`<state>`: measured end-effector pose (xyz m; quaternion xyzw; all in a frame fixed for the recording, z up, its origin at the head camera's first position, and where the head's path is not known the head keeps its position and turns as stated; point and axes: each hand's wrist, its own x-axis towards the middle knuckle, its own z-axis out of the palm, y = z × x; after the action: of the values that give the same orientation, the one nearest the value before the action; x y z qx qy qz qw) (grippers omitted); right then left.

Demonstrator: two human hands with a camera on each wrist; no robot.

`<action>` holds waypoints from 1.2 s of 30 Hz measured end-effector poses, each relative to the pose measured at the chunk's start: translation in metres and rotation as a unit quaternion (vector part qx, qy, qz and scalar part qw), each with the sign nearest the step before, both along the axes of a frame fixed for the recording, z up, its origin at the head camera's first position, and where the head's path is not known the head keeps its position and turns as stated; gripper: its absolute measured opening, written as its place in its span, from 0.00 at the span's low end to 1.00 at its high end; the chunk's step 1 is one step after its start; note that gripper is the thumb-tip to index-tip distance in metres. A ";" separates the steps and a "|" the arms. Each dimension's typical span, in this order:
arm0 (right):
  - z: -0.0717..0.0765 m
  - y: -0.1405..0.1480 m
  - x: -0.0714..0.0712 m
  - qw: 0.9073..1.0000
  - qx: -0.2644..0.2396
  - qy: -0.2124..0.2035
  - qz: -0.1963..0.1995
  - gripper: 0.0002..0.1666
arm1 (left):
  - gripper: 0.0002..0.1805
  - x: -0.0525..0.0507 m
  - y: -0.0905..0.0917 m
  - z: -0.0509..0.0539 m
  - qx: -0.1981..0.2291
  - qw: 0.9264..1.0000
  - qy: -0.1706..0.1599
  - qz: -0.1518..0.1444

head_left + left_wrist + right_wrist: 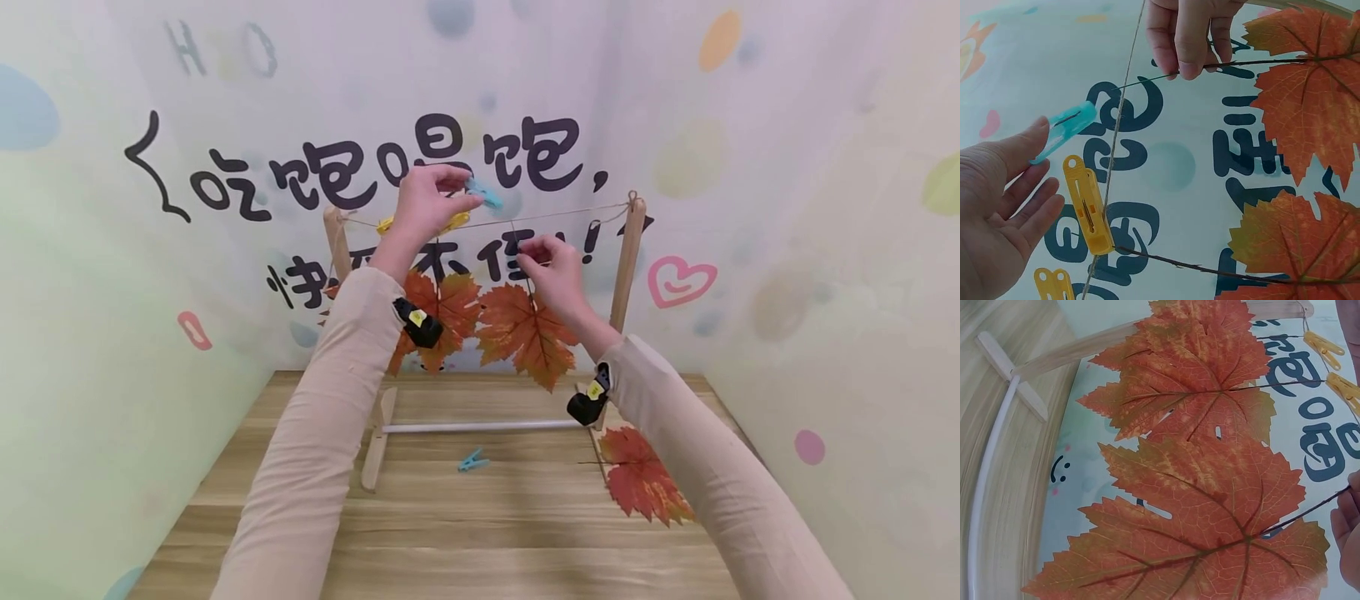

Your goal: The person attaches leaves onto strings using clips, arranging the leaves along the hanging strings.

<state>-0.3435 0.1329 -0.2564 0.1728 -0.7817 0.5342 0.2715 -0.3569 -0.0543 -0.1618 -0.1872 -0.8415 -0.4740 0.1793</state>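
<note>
My left hand (433, 200) pinches a light blue clothespin (1065, 130) between thumb and fingers, just above the string (1114, 134). With thumb and fingertips my right hand (553, 271) holds the thin dark stem of an orange-red maple leaf (531, 332); the stem's tip crosses the string in the left wrist view. Beside it, a yellow clothespin (1088, 206) clips another leaf's stem to the string, and that maple leaf (442, 312) hangs below. A second yellow clothespin (1054, 285) sits farther along the string.
The string runs between two wooden posts (630, 267) joined low down by a white rod (487, 427). On the wooden table (450, 542) lie a blue clothespin (472, 461) and a red maple leaf (643, 475). A printed backdrop (787, 167) surrounds the table.
</note>
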 end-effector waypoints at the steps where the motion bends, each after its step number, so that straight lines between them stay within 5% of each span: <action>1: 0.000 0.000 -0.001 1.000 0.000 -0.002 -0.004 0.09 | 0.22 -0.001 0.000 0.000 0.002 1.000 0.003 0.000; 20: 0.003 -0.003 -0.004 0.999 -0.011 -0.021 -0.022 0.09 | 0.19 -0.003 0.005 -0.006 -0.020 1.000 -0.020 -0.013; 30: 0.005 -0.005 -0.005 0.999 -0.008 -0.027 -0.025 0.10 | 0.14 -0.004 0.009 -0.007 -0.051 0.998 0.045 0.004; 36: 0.005 -0.009 -0.005 0.999 -0.007 -0.042 -0.022 0.11 | 0.14 -0.005 0.014 -0.008 -0.074 0.996 0.043 0.004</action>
<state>-0.3481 0.1242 -0.2514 0.1313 -0.7924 0.5400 0.2516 -0.3622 -0.0408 -0.1696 -0.2171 -0.8666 -0.4008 0.2031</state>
